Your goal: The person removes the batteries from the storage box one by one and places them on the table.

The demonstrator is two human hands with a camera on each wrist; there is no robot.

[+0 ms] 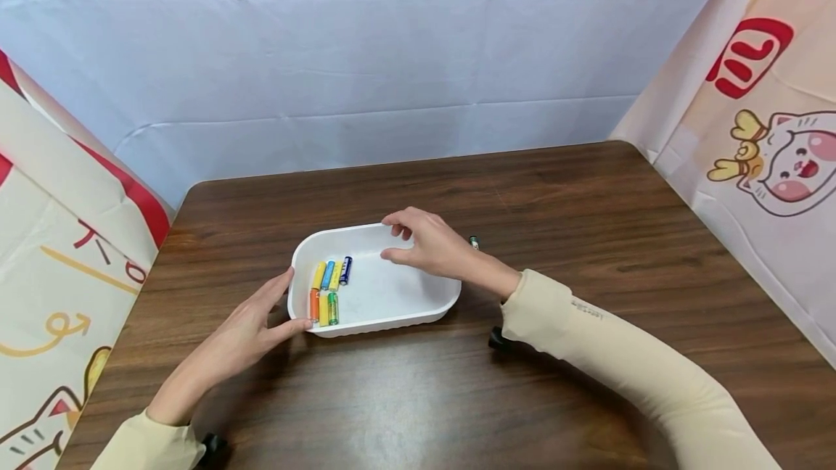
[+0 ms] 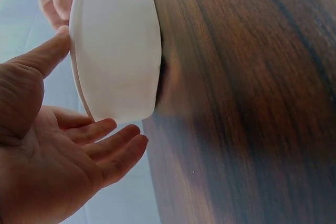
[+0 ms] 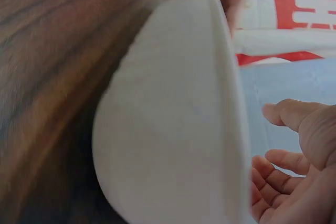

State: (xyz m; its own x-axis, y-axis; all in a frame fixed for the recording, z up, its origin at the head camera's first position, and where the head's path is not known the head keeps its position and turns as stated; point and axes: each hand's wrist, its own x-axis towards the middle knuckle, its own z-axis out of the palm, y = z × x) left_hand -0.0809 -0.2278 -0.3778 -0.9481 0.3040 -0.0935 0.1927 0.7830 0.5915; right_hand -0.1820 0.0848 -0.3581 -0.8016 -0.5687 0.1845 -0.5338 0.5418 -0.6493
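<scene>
Tray middle passable from above (bare floor) | left end: batteries, left hand | far-right rim: right hand

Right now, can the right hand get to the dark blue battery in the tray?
Probably yes: the right hand looks empty over the white tray, and only bare tray floor shows between it and the dark blue battery.

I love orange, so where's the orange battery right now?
In the head view, the orange battery lies in the near left corner of the white tray, just left of a yellow battery and close to the left hand.
</scene>
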